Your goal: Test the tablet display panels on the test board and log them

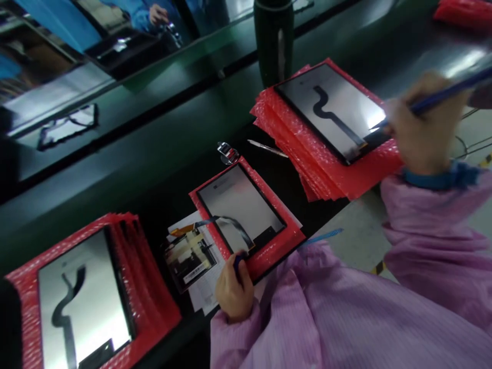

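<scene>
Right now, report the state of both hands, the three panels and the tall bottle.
Left hand: closed around a small dark blue object
Right hand: gripping a blue pen, blurred
Middle panel: flat on red packaging, ribbon cable extending past its edge
Right panel: flat on the right red stack
Left panel: flat on the left red stack
Tall bottle: upright

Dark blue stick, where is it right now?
In the head view, the dark blue stick is at the upper right, in the person's right hand, its tip near the screen on the right-hand red stack.

The middle silvery panel (246, 197) lies on red wrap (282, 248).
</scene>
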{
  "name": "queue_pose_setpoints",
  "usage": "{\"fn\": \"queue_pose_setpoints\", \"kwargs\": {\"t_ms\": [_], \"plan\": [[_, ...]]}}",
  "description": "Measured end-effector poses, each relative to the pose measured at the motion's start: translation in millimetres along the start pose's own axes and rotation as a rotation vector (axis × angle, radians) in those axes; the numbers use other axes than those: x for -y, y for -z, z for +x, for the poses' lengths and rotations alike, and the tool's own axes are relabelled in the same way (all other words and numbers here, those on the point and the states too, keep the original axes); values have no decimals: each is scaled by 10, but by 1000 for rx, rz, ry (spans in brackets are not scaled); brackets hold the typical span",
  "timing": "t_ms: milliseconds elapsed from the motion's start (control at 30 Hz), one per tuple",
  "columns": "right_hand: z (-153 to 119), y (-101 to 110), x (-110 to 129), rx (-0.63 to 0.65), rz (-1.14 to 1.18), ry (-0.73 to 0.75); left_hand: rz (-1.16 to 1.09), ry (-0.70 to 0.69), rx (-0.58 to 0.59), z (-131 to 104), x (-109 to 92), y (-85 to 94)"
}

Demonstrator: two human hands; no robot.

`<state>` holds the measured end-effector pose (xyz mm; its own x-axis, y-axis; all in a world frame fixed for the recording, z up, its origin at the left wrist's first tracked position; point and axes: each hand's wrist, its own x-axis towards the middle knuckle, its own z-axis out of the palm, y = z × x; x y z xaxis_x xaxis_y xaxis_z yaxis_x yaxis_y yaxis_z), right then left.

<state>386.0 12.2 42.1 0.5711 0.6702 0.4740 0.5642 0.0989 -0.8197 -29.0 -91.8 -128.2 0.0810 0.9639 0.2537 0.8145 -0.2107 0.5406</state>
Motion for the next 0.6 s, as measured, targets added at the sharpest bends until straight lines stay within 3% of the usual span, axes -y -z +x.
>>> {"fn": "queue_pose_setpoints", "kwargs": {"t_ms": [100,200,400,533,600], "plan": [[171,-125,-157,27,-169,-28,83,-4,-80,9,7,-22],[174,-142,-211,70,-149,-78,158,-54,-148,45,-2,-43],[159,-126,-273,77,-133,-4,188,-83,-156,59,8,-50],[137,-106,-221,77,-111,33,189,-107,-173,64,0,-49],[24,-52,-100,-9,22,79,128,-117,-190,75,-31,-20]]}}
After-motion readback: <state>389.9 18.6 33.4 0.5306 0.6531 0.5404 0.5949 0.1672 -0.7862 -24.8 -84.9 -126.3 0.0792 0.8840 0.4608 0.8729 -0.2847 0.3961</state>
